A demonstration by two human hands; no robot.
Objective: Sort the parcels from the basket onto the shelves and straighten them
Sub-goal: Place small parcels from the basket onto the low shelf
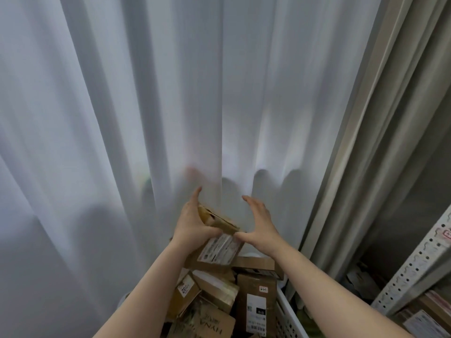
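Just above the basket (285, 311), in the head view, the parcel (219, 225) sits between the two hands; the left hand (192, 223) grips its left end, fingers curled round the top edge and thumb on the near side; the right hand (261, 223) is spread wide, thumb at or just beside the parcel's right corner, fingers straight and off it. The parcel's long axis runs from upper left down to lower right, tilted; it is a small brown cardboard box with a white label (219, 248) on its near face, print blurred. Other parcels (258, 301) fill the basket below. The shelves (415, 264) stand well to the right, so the right hand is nearer them; a white curtain (146, 93) hangs behind.
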